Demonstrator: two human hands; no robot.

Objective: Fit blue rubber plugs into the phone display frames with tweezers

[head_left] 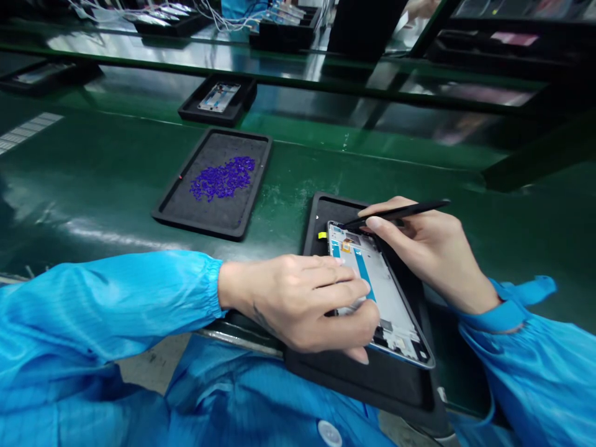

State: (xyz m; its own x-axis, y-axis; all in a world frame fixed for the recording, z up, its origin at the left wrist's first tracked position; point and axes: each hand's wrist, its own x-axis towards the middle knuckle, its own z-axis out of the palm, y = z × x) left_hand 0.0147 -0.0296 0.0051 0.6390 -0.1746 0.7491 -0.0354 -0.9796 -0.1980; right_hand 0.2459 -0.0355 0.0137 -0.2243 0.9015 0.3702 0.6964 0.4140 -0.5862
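A phone frame (391,292), silvery inside with blue strips and a small yellow tab at its edge, lies tilted over a black tray (395,385). My left hand (311,304) grips the frame by its left side, fingers over the face and thumb below. Black tweezers (405,211) are pinched in my right hand (428,248). Their tip is at the frame's far end, near its top edge; what it touches there is too small to make out.
To the left, a second black tray (177,198) holds a scatter of tiny purple pieces (223,179). Behind it, a smaller tray (186,113) carries another phone frame (218,97). A raised shelf (186,53) with cables and trays runs along the back of the green bench (116,167).
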